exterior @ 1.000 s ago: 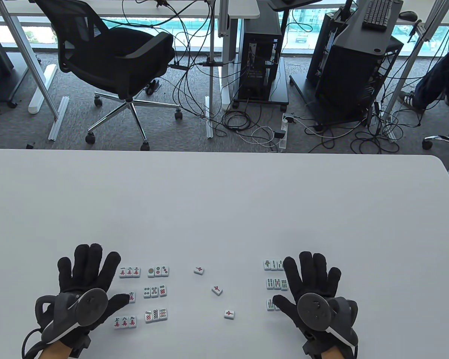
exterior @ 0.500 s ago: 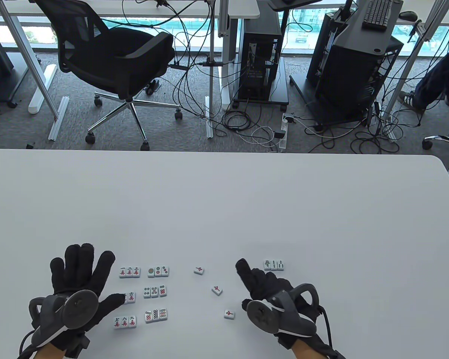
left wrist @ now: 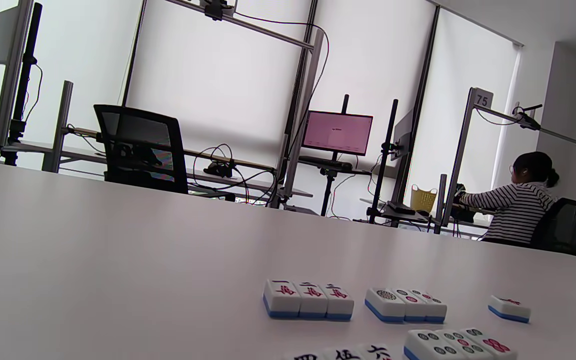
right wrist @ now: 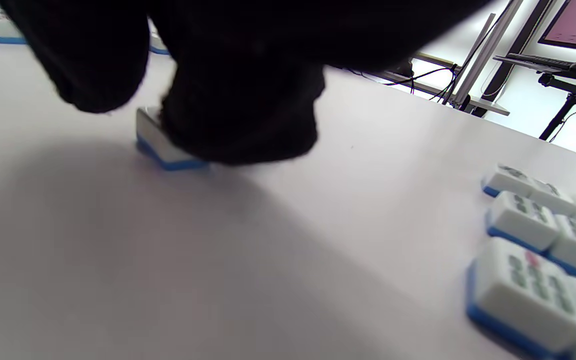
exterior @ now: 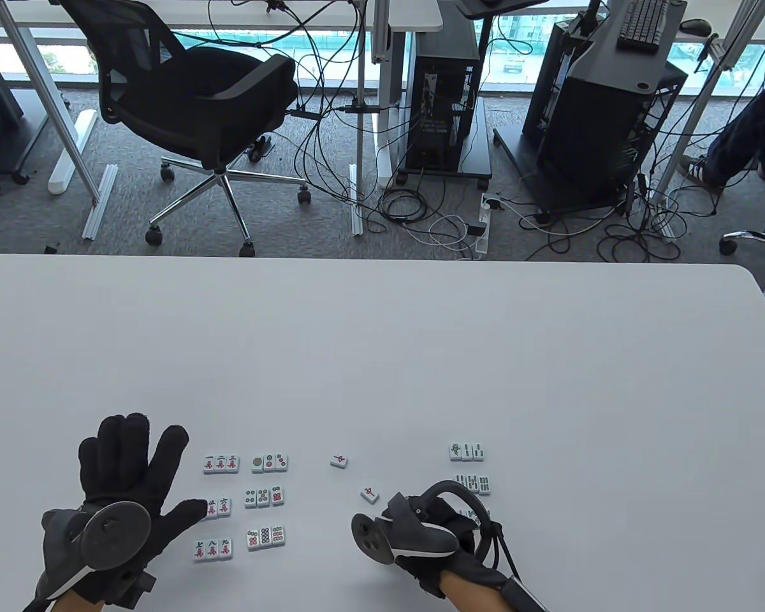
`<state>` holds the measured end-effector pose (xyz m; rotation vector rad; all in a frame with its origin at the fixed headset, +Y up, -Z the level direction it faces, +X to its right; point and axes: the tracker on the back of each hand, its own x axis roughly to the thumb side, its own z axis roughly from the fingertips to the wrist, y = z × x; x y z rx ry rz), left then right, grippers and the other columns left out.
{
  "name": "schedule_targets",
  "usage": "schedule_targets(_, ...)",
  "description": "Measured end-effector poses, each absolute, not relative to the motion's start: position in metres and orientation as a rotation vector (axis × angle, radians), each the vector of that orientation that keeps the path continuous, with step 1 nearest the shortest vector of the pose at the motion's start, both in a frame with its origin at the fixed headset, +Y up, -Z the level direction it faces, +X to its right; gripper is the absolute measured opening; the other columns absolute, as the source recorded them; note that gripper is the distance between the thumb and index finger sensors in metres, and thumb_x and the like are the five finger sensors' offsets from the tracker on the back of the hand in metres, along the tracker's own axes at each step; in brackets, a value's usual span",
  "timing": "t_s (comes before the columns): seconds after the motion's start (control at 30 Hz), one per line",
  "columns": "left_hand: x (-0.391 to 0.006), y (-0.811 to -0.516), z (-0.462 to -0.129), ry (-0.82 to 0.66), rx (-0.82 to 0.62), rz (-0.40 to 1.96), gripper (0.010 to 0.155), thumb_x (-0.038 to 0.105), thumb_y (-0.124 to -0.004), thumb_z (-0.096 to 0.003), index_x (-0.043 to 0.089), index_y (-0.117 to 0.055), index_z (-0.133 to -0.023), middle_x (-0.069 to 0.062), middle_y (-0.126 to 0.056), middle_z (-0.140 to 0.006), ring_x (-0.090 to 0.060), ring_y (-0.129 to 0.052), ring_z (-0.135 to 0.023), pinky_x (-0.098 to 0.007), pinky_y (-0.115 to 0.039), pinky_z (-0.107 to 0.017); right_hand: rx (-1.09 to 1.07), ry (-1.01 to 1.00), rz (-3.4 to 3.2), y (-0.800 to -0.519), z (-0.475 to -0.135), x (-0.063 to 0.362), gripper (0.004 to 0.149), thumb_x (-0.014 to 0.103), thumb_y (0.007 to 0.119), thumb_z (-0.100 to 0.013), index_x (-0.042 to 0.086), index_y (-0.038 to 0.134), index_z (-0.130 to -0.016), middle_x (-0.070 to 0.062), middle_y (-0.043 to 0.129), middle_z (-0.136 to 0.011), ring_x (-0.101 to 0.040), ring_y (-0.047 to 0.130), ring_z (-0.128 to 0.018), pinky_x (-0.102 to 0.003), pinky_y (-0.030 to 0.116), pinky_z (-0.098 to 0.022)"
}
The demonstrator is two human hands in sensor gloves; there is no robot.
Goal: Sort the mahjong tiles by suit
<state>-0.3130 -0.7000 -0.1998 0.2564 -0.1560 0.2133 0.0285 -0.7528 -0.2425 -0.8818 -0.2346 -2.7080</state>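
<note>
a: what had changed on the tabletop (exterior: 382, 344) in the last second?

b: the right hand (exterior: 430, 532) had left the bamboo tiles (exterior: 467, 451) on the right and had come down over the nearest loose red tile (right wrist: 160, 145). a second before, that tile lay free at the near end of the diagonal; now the table view did not show it, because the hand covered it.

a: was the hand holding it?

b: i think yes. in the right wrist view two gloved fingers (right wrist: 240, 100) were curled down on the tile, which was still flat on the tabletop. so it was a pinch just starting, not yet a lift.

a: and the left hand (exterior: 124, 497)?

b: it lay wide and flat with spread fingers, holding nothing. it had slid a little toward the person, and its thumb was touching the middle row of the character tiles (exterior: 220, 464).

a: what did this mean for the sorting?

b: in my judgement the three loose red tiles were the last group to gather.

a: how many tiles were there?

b: character tiles: rows of three at top and bottom, and two showing in the middle row beside the thumb. dot tiles (exterior: 269, 463): three rows of three, nine. bamboo: three in the top row, three in the second; the third row was hidden. loose red tiles: two in the open (exterior: 339, 460), one under the right hand.
</note>
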Motion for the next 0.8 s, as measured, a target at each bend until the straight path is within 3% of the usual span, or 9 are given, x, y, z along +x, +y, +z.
schedule_targets(0.13, -0.312, -0.696, -0.197, -0.162, 0.269, 0.22, 0.092, 0.08, -0.056, -0.0336, 0.043, -0.017, -0.108, 0.011, 0.017, -0.108, -0.021, 0.017, -0.106, -0.058, -0.001, -0.078, -0.785, -0.246, -2.721, -0.763, -0.247, 0.024, 0.051, 0.049, 0.073, -0.044, 0.003, 0.09, -0.058, 0.001, 0.098, -0.022, -0.012, 0.087, 0.003, -0.024, 0.077, 0.004)
schedule_targets(0.23, -0.311, -0.695, -0.196, -0.169, 0.272, 0.226, 0.091, 0.08, -0.056, -0.0336, 0.043, -0.018, -0.108, 0.011, 0.016, -0.108, -0.021, 0.017, -0.106, -0.058, -0.001, -0.078, -0.718, -0.279, -2.77, -0.761, -0.249, 0.027, 0.052, 0.049, 0.07, -0.045, 0.003, 0.091, -0.057, 0.0, 0.099, -0.022, -0.012, 0.087, 0.003, -0.025, 0.077, 0.004)
schedule_targets(0.33, -0.311, -0.695, -0.196, -0.171, 0.265, 0.228, 0.091, 0.08, -0.056, -0.0338, 0.042, -0.018, -0.108, 0.011, 0.016, -0.108, -0.021, 0.017, -0.107, -0.058, -0.001, -0.078, -0.723, -0.231, -2.835, -0.75, -0.25, 0.034, 0.054, 0.049, 0.071, -0.044, 0.003, 0.09, -0.064, -0.002, 0.1, -0.025, -0.014, 0.088, 0.001, -0.026, 0.078, 0.003)
schedule_targets(0.47, -0.311, -0.695, -0.196, -0.172, 0.257, 0.233, 0.091, 0.08, -0.056, -0.0338, 0.043, -0.019, -0.108, 0.011, 0.015, -0.108, -0.021, 0.016, -0.107, -0.058, -0.001, -0.078, -0.889, -0.246, -2.863, -0.74, -0.245, 0.038, 0.063, 0.047, 0.081, -0.039, 0.007, 0.076, -0.087, -0.006, 0.099, -0.044, -0.019, 0.092, -0.014, -0.028, 0.081, -0.009)
schedule_targets(0.63, -0.31, -0.695, -0.196, -0.174, 0.247, 0.229, 0.091, 0.08, -0.057, -0.0339, 0.042, -0.019, -0.108, 0.011, 0.015, -0.109, -0.021, 0.016, -0.107, -0.058, -0.002, -0.078, -0.973, -0.216, -2.686, -0.746, -0.236, 0.035, 0.065, 0.042, 0.087, -0.036, 0.012, 0.072, -0.091, -0.002, 0.098, -0.047, -0.016, 0.093, -0.017, -0.027, 0.082, -0.011)
schedule_targets(0.8, -0.308, -0.699, -0.198, -0.178, 0.226, 0.213, 0.091, 0.08, -0.057, -0.0338, 0.043, -0.02, -0.108, 0.011, 0.014, -0.109, -0.021, 0.015, -0.108, -0.058, -0.002, -0.078, -0.966, -0.24, -2.609, -0.761, -0.235, 0.027, 0.061, 0.039, 0.084, -0.038, 0.012, 0.072, -0.091, 0.0, 0.098, -0.046, -0.014, 0.093, -0.016, -0.026, 0.082, -0.01)
